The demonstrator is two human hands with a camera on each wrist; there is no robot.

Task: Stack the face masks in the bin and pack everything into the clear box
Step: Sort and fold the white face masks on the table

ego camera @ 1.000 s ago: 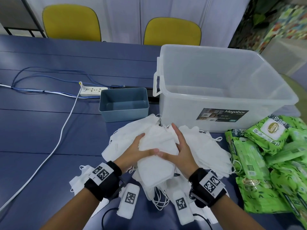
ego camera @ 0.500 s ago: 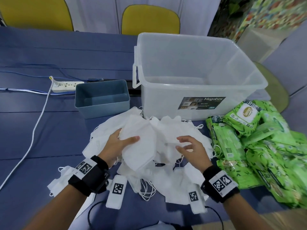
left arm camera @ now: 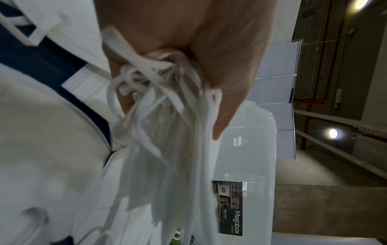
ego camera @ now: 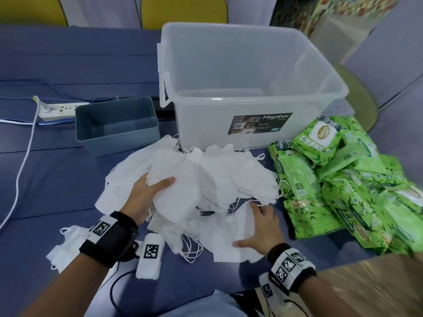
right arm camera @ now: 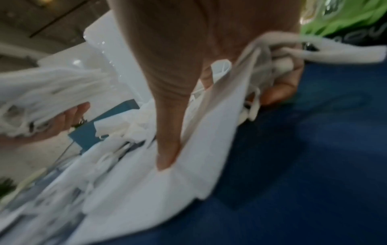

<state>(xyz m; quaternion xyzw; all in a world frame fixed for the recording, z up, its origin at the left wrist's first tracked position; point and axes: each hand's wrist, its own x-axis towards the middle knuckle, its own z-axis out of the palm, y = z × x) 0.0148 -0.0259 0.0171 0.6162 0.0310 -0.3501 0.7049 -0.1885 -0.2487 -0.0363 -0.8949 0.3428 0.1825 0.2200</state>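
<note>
A loose pile of white face masks (ego camera: 229, 175) lies on the blue table in front of the clear box (ego camera: 251, 76), which looks empty. My left hand (ego camera: 146, 193) grips a small stack of masks (ego camera: 176, 193), thumb on top; the left wrist view shows the stack (left arm camera: 167, 149) and its ear loops bunched in my fingers. My right hand (ego camera: 261, 227) pinches a single mask (ego camera: 229, 239) at the pile's near right edge; the right wrist view shows the thumb pressing that mask (right arm camera: 188, 165). The empty blue-grey bin (ego camera: 116, 126) stands left of the box.
Several green wipe packs (ego camera: 343, 179) are heaped right of the masks. A power strip (ego camera: 61, 109) and a white cable (ego camera: 20, 175) lie at the left. One stray mask (ego camera: 66, 245) sits near my left wrist. Yellow chairs (ego camera: 183, 10) stand behind the table.
My right hand has left the stack and moved right and toward me, taking hold of a mask at the pile's near edge. My left hand keeps the stack alone.
</note>
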